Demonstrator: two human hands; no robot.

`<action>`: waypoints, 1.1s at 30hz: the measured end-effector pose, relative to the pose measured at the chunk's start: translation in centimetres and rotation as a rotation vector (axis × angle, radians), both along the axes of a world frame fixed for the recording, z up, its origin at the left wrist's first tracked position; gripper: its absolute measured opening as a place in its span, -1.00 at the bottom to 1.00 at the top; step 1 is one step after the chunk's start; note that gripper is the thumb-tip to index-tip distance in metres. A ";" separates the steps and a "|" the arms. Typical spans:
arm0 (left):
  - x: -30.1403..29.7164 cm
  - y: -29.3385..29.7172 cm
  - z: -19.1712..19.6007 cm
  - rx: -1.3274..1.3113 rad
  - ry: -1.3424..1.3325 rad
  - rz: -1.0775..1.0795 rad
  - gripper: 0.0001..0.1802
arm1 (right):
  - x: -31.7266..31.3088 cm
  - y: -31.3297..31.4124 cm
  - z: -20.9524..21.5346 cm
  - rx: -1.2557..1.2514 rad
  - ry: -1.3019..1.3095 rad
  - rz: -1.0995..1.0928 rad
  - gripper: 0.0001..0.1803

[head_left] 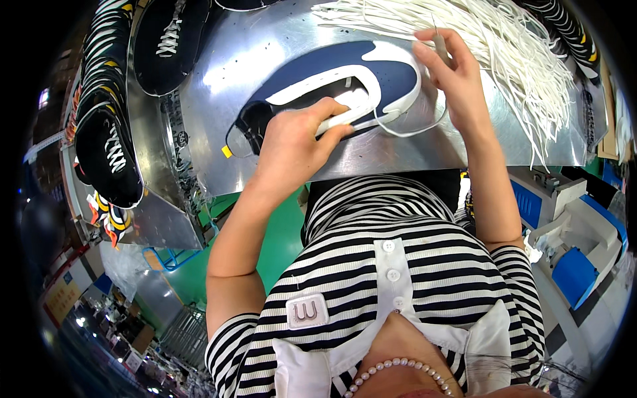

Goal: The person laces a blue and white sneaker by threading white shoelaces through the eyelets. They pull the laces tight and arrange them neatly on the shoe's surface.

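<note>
A navy and white shoe upper [388,73] lies flat on a shiny metal table [265,46]. My left hand [295,142] presses down on its white collar edge, fingers curled over the opening. My right hand [448,69] is raised at the upper's right side and pinches a thin needle-like tool together with a white lace [424,126] that loops down from the upper. A large pile of white laces [511,46] spreads behind and to the right of my right hand.
Black shoe uppers with white lacing [166,40] lie at the far left of the table, and more striped uppers [106,132] hang on a rack at the left. A white and blue machine [577,245] stands at the right. The floor below is green.
</note>
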State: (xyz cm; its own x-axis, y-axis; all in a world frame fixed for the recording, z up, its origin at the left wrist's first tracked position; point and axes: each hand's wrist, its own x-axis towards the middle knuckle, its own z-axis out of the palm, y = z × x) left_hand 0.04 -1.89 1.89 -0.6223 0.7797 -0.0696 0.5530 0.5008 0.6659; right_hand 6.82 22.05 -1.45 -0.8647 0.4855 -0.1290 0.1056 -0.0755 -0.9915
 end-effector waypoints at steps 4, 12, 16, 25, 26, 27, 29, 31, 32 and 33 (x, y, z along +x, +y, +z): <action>1.1 0.6 -1.9 0.209 0.396 0.109 -0.80 | 2.6 -2.7 -1.1 0.142 -0.023 0.142 -0.78; 1.2 1.0 1.1 0.318 0.481 0.192 -0.80 | 1.9 -4.1 0.5 0.143 0.029 0.314 -0.82; -0.5 0.0 3.5 0.360 0.385 0.385 -0.80 | 7.2 -2.4 0.8 0.682 0.117 0.428 -0.89; -0.3 3.3 3.4 0.192 0.114 -0.054 -0.76 | 17.8 -1.8 2.7 0.382 -0.127 0.442 -0.89; -0.1 4.0 0.9 0.042 0.201 -0.119 -0.76 | 16.5 -1.7 1.5 0.376 0.027 0.397 -0.87; -0.2 4.1 -1.0 -0.060 0.228 -0.189 -0.74 | 14.8 -1.7 2.5 0.303 -0.137 0.335 -0.85; -0.4 4.4 -0.7 -0.089 0.166 -0.184 -0.71 | 10.9 -1.4 1.2 0.328 -0.015 0.212 -0.80; -0.4 4.9 0.8 -0.203 0.149 -0.181 -0.75 | 7.2 -0.9 2.4 0.208 -0.141 0.236 -0.80; -0.5 4.8 0.5 -0.139 0.194 -0.210 -0.73 | 6.0 -0.9 1.6 0.219 -0.051 0.244 -0.80; -0.6 4.6 0.0 -0.072 0.237 -0.237 -0.71 | 5.1 -1.0 1.4 0.249 -0.022 0.239 -0.81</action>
State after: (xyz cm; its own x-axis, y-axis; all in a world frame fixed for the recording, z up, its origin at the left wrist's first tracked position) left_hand -0.55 2.68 1.85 -0.4303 0.9027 -0.0054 0.7944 0.3815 0.4726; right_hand 11.94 21.08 -0.03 -0.9561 0.2885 -0.0515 0.1123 0.1983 -0.9737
